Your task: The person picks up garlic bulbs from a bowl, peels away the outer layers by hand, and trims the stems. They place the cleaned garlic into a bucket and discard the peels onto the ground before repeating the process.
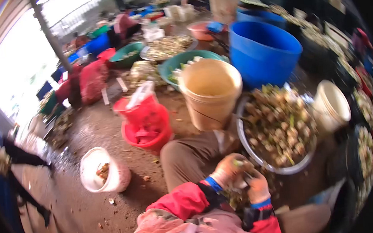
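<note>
My left hand (229, 171) and my right hand (258, 187), in orange-tinted gloves with blue cuffs, are close together above my lap. My left fingers are closed around a small pale-green vegetable (239, 162). My right fingers are also closed, near a pale sliver between the hands; blur hides what they hold. Just beyond my hands on the right is a wide metal basin (247, 150), heaped with knobbly pale vegetables (284, 130) with green and brown stalks. Loose trimmings (237, 199) lie below my hands.
A cream bucket (203, 110) stands before my knee, with a large blue tub (256, 62) behind it. A white bucket (119, 176) and red basin (162, 138) stand left. Another white bucket (332, 105) is right of the basin. A person's legs (26, 190) show far left.
</note>
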A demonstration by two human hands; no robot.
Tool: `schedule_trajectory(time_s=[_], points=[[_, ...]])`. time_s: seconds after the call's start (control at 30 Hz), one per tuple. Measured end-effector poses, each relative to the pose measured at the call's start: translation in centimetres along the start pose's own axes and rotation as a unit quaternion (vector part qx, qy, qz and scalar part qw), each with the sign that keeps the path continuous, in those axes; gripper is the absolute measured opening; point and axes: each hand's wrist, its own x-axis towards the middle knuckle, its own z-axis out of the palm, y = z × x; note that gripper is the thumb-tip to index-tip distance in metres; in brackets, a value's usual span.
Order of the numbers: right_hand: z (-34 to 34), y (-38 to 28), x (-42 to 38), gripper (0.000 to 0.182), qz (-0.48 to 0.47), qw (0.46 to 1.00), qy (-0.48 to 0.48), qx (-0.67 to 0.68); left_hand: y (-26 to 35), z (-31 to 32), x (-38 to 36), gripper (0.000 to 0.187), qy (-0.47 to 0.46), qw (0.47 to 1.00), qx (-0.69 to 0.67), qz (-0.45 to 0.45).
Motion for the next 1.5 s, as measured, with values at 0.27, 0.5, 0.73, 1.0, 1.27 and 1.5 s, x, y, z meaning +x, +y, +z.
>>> schedule_trajectory(time_s=[0.27, 0.5, 0.73, 1.0, 1.27, 1.5], points=[[-5.8, 3.2, 1.2, 0.044, -0.001, 0.946, 0.316, 0.069, 1.0, 0.3, -3.2, 0.08, 0.042, 0.992, -0.08, -0.083], [-5.1, 5.0, 1.5, 0.051, -0.023, 0.962, 0.067, -0.265, 2.6, 0.1, -3.4, 0.083, 0.112, 0.986, 0.103, -0.063], [0.0, -0.4, -0.3, 0.038, -0.098, 0.984, 0.113, -0.094, 1.5, 1.0, -1.8, 0.049, 0.126, 0.983, 0.13, -0.016], [-3.8, -2.4, -0.7, 0.037, -0.172, 0.928, 0.223, 0.242, 1.2, 0.0, -1.2, 0.045, 0.098, 0.992, -0.085, 0.005], [-5.2, -7.1, -3.3, 0.03, -0.336, 0.875, 0.11, 0.331, 1.3, -2.0, 0.5, 0.041, 0.273, 0.877, -0.386, -0.087], [-3.9, 0.6, -0.9, 0.03, -0.118, 0.911, -0.044, -0.393, 0.6, -0.5, 0.5, 0.04, 0.252, 0.9, -0.332, -0.129]])
